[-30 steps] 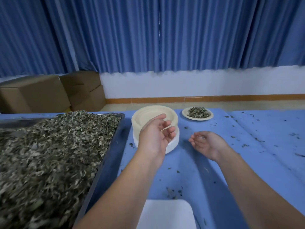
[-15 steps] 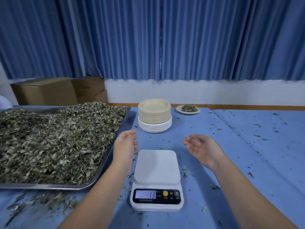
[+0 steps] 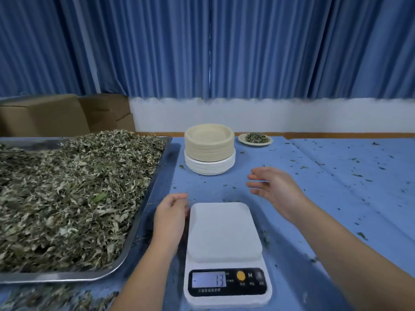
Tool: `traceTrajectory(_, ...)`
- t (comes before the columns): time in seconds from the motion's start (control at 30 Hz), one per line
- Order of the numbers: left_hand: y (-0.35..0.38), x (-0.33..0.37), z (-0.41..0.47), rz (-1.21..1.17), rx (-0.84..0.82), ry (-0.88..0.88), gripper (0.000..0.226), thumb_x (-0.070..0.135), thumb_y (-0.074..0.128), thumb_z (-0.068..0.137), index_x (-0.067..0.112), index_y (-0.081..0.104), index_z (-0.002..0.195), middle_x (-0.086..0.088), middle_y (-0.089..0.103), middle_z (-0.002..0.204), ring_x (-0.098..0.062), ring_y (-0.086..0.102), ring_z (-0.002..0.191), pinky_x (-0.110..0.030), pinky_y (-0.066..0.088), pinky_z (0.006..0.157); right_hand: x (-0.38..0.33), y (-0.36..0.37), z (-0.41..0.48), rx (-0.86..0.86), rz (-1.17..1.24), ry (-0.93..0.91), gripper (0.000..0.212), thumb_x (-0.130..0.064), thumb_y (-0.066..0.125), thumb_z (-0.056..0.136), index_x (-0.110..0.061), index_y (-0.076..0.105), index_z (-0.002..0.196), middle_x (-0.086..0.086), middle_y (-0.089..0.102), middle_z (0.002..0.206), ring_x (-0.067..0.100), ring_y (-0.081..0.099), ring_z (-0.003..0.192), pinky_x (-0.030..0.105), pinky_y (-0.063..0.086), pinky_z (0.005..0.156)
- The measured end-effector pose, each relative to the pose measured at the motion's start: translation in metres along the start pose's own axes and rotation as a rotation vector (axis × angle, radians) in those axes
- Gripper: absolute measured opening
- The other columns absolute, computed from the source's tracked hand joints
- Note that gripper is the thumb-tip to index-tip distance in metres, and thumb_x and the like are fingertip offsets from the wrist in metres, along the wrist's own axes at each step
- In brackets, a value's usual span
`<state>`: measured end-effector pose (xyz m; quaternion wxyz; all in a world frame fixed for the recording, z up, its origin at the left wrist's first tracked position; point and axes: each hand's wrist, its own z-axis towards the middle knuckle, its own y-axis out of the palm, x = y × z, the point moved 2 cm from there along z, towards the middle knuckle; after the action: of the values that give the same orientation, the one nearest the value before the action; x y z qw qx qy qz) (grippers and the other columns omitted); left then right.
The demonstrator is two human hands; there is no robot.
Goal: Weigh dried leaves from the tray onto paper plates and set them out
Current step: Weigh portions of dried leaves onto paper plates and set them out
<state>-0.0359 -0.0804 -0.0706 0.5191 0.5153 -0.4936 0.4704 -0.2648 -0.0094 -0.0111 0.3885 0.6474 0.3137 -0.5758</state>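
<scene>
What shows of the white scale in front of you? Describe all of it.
The scale is white, plastic-looking, lying flat on the blue tablecloth right of the metal tray. Its rounded rectangular platform is bare. The black front panel has a lit display reading 13, a yellow button and an M mark. The left hand sits close by its left side; contact cannot be told. Leaf crumbs lie around it.

Grey-green leaves (image 3: 67,194), silver tray (image 3: 56,277), white scale (image 3: 224,230), beige-over-white plate stack (image 3: 210,151), blue tablecloth (image 3: 325,198), seemingly orange button (image 3: 241,275).
</scene>
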Motion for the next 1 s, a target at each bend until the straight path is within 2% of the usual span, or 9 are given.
traceTrajectory(0.07, 0.0, -0.001, 0.008, -0.041, -0.001, -0.026, 0.021, 0.005, 0.051, 0.091, 0.016, 0.069, 0.089, -0.004, 0.065, 0.078, -0.015, 0.06, 0.067, -0.027, 0.045, 0.064, -0.014, 0.017, 0.019, 0.02, -0.336, -0.068, 0.012, -0.016, 0.055, 0.095, -0.012, 0.063, 0.102, 0.007, 0.065, 0.104, 0.019, 0.065, 0.082, 0.028, 0.056, 0.07)
traceTrajectory(0.17, 0.0, -0.001, 0.014, -0.103, 0.002, -0.07, 0.023, 0.0, 0.048, 0.091, 0.012, 0.068, 0.089, -0.008, 0.063, 0.078, -0.018, 0.057, 0.066, -0.027, 0.045, 0.062, -0.036, 0.042, 0.051, 0.005, -0.722, -0.197, 0.019, -0.023, 0.056, 0.094, -0.018, 0.061, 0.111, 0.002, 0.063, 0.111, 0.02, 0.063, 0.096, 0.039, 0.053, 0.089)
traceTrajectory(0.33, -0.001, 0.002, 0.019, -0.182, 0.013, -0.116, 0.025, -0.001, 0.044, 0.093, 0.009, 0.066, 0.088, -0.008, 0.061, 0.072, -0.017, 0.053, 0.059, -0.025, 0.045, 0.056, -0.066, 0.081, 0.092, -0.07, -0.973, -0.462, 0.037, -0.024, 0.058, 0.094, -0.014, 0.056, 0.13, 0.001, 0.051, 0.13, 0.018, 0.058, 0.091, 0.03, 0.047, 0.084)
traceTrajectory(0.4, -0.002, 0.003, 0.02, -0.204, 0.01, -0.13, 0.024, -0.001, 0.044, 0.093, 0.009, 0.066, 0.088, -0.008, 0.06, 0.071, -0.018, 0.052, 0.058, -0.026, 0.044, 0.056, -0.066, 0.094, 0.103, -0.138, -1.076, -0.46, 0.038, -0.025, 0.054, 0.097, -0.016, 0.053, 0.133, 0.0, 0.046, 0.132, 0.021, 0.063, 0.081, 0.029, 0.046, 0.076)
traceTrajectory(0.5, -0.001, 0.004, 0.021, -0.214, 0.003, -0.147, 0.021, 0.0, 0.047, 0.093, 0.009, 0.066, 0.089, -0.008, 0.06, 0.072, -0.018, 0.052, 0.058, -0.026, 0.044, 0.055, -0.064, 0.108, 0.115, -0.206, -1.275, -0.414, 0.034, -0.024, 0.048, 0.099, -0.012, 0.058, 0.129, 0.002, 0.057, 0.123, 0.025, 0.065, 0.09, 0.034, 0.048, 0.087)
traceTrajectory(0.63, -0.001, 0.005, 0.021, -0.229, 0.001, -0.161, 0.018, 0.003, 0.05, 0.093, 0.008, 0.066, 0.089, -0.006, 0.059, 0.072, -0.017, 0.052, 0.057, -0.023, 0.044, 0.051, -0.064, 0.116, 0.123, -0.21, -1.338, -0.374, 0.027, -0.014, 0.047, 0.096, -0.013, 0.069, 0.111, -0.008, 0.059, 0.077, 0.015, 0.056, 0.073, 0.025, 0.044, 0.075)
traceTrajectory(0.8, 0.0, 0.007, 0.02, -0.225, -0.005, -0.167, 0.016, 0.006, 0.051, 0.093, 0.01, 0.066, 0.09, -0.005, 0.06, 0.074, -0.016, 0.052, 0.058, -0.023, 0.044, 0.051, -0.07, 0.116, 0.127, -0.194, -1.324, -0.435, 0.024, -0.008, 0.052, 0.092, -0.012, 0.073, 0.103, -0.014, 0.055, 0.07, 0.001, 0.05, 0.059, 0.006, 0.033, 0.041)
traceTrajectory(0.93, 0.0, 0.007, 0.02, -0.226, -0.01, -0.172, 0.014, 0.007, 0.052, 0.093, 0.011, 0.065, 0.09, -0.004, 0.06, 0.073, -0.016, 0.052, 0.058, -0.023, 0.044, 0.05, -0.076, 0.115, 0.129, -0.158, -1.297, -0.523, 0.021, -0.012, 0.055, 0.095, -0.011, 0.073, 0.106, -0.018, 0.054, 0.08, 0.0, 0.044, 0.064, 0.008, 0.037, 0.045)
traceTrajectory(1.0, 0.0, 0.007, 0.02, -0.218, -0.011, -0.168, 0.014, 0.007, 0.052, 0.093, 0.011, 0.065, 0.09, -0.003, 0.061, 0.073, -0.015, 0.052, 0.059, -0.022, 0.045, 0.05, -0.077, 0.115, 0.129, -0.136, -1.296, -0.558, 0.022, -0.015, 0.056, 0.096, -0.011, 0.073, 0.109, -0.007, 0.064, 0.098, 0.006, 0.046, 0.07, 0.016, 0.036, 0.063)
